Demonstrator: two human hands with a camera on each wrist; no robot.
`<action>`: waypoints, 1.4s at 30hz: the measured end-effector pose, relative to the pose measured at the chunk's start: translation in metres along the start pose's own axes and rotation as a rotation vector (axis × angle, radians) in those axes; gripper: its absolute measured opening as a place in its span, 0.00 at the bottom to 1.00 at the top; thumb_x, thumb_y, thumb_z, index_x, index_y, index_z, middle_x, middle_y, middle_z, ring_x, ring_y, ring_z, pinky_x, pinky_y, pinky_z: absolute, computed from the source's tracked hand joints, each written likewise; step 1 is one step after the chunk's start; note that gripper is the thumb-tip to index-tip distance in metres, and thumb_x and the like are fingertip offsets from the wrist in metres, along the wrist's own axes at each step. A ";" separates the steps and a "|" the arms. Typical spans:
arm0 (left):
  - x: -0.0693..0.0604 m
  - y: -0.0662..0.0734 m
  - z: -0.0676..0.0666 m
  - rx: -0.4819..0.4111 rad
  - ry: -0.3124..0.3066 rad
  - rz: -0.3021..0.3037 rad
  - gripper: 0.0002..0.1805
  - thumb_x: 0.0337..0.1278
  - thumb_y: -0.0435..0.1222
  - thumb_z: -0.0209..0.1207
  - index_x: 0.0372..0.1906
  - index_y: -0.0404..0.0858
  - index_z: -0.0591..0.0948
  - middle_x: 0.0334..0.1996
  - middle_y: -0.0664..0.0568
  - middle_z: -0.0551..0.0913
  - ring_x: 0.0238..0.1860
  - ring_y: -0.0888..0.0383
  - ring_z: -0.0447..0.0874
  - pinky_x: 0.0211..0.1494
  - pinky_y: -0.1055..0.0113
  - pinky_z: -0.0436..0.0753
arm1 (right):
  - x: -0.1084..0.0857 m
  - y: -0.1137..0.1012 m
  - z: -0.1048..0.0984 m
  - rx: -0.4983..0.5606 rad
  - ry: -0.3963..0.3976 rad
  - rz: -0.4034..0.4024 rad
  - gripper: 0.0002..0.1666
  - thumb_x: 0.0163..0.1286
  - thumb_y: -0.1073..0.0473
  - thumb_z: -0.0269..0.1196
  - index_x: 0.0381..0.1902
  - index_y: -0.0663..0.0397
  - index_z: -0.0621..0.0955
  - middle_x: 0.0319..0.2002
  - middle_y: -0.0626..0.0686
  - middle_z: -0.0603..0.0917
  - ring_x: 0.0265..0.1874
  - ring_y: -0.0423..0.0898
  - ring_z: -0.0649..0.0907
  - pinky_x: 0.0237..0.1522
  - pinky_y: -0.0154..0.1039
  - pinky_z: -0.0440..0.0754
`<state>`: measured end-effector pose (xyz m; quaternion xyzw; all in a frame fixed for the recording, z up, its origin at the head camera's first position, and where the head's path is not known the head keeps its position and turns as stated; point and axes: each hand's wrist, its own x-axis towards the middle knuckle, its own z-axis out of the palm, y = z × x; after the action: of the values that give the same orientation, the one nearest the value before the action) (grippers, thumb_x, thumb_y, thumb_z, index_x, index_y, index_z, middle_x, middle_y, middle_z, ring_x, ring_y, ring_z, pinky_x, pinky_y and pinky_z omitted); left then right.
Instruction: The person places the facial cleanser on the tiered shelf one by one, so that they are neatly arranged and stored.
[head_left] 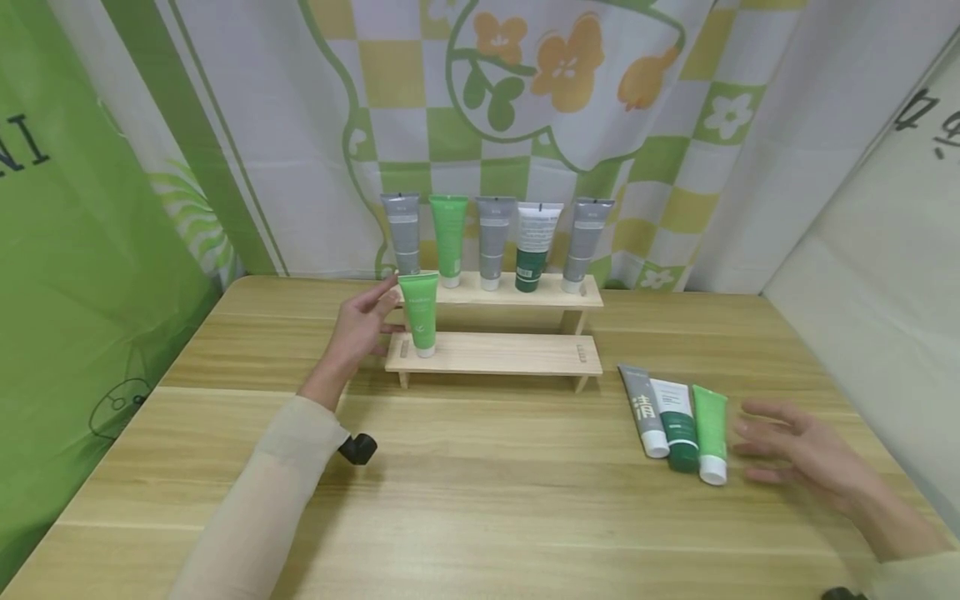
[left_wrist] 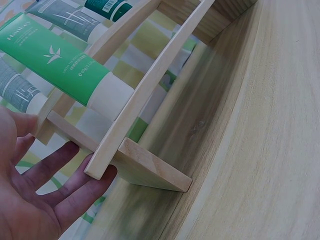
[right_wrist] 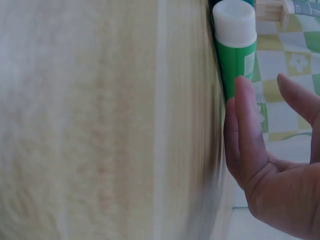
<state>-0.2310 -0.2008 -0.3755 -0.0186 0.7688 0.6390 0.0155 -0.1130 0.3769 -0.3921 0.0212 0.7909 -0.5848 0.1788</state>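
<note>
My left hand (head_left: 362, 321) is at the left end of a two-step wooden rack (head_left: 495, 357), its fingers loosely spread. In the left wrist view its fingertips are against or close to the shelf ends. Beside it, a green tube (head_left: 421, 312) stands cap down on the lower step, apart from the fingers. To the right, my right hand (head_left: 813, 454) hovers low over the table with loose fingers, holding nothing. Nearest to it lies another green tube (head_left: 711, 429). Next to that lie a white and dark green tube (head_left: 677, 423) and a grey tube (head_left: 642, 410).
On the upper step stand a grey tube (head_left: 403, 233), a green tube (head_left: 450, 237), a second grey tube (head_left: 493, 242), a white and green tube (head_left: 535, 246) and a third grey tube (head_left: 587, 242). A patterned curtain (head_left: 450, 158) hangs behind the wooden table (head_left: 480, 500).
</note>
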 end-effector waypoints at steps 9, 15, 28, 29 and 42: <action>0.000 0.001 0.000 0.001 -0.002 -0.010 0.26 0.77 0.50 0.50 0.75 0.60 0.66 0.73 0.44 0.68 0.54 0.39 0.83 0.42 0.47 0.87 | 0.002 -0.005 0.009 -0.109 0.016 0.012 0.44 0.77 0.61 0.59 0.72 0.84 0.48 0.56 0.73 0.75 0.44 0.45 0.86 0.46 0.48 0.86; -0.001 0.002 0.000 -0.011 -0.011 -0.023 0.25 0.77 0.51 0.50 0.74 0.63 0.66 0.73 0.46 0.67 0.55 0.40 0.83 0.42 0.48 0.87 | 0.006 -0.009 0.017 -0.217 0.061 0.042 0.48 0.73 0.57 0.65 0.71 0.84 0.52 0.58 0.79 0.73 0.42 0.46 0.86 0.43 0.45 0.87; 0.001 0.001 0.000 -0.001 0.000 -0.012 0.25 0.77 0.50 0.50 0.74 0.62 0.67 0.72 0.43 0.68 0.53 0.40 0.84 0.37 0.52 0.88 | 0.013 -0.019 0.022 -0.334 0.050 0.077 0.51 0.71 0.51 0.67 0.70 0.84 0.55 0.57 0.77 0.76 0.45 0.53 0.86 0.42 0.42 0.87; 0.001 0.001 0.000 -0.001 0.001 -0.010 0.25 0.77 0.50 0.50 0.74 0.62 0.67 0.72 0.43 0.69 0.53 0.40 0.84 0.37 0.53 0.88 | 0.014 -0.019 0.023 -0.335 0.050 0.075 0.50 0.71 0.51 0.67 0.70 0.84 0.55 0.58 0.78 0.75 0.45 0.53 0.86 0.42 0.42 0.88; 0.000 0.001 0.001 -0.006 0.007 -0.011 0.26 0.77 0.50 0.51 0.75 0.59 0.67 0.71 0.44 0.70 0.52 0.40 0.84 0.36 0.53 0.88 | 0.020 -0.022 0.029 -0.268 0.048 0.084 0.52 0.70 0.54 0.68 0.72 0.81 0.51 0.61 0.83 0.68 0.43 0.53 0.86 0.42 0.45 0.88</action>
<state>-0.2312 -0.1996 -0.3743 -0.0252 0.7669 0.6411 0.0162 -0.1299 0.3397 -0.3849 0.0445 0.8645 -0.4651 0.1853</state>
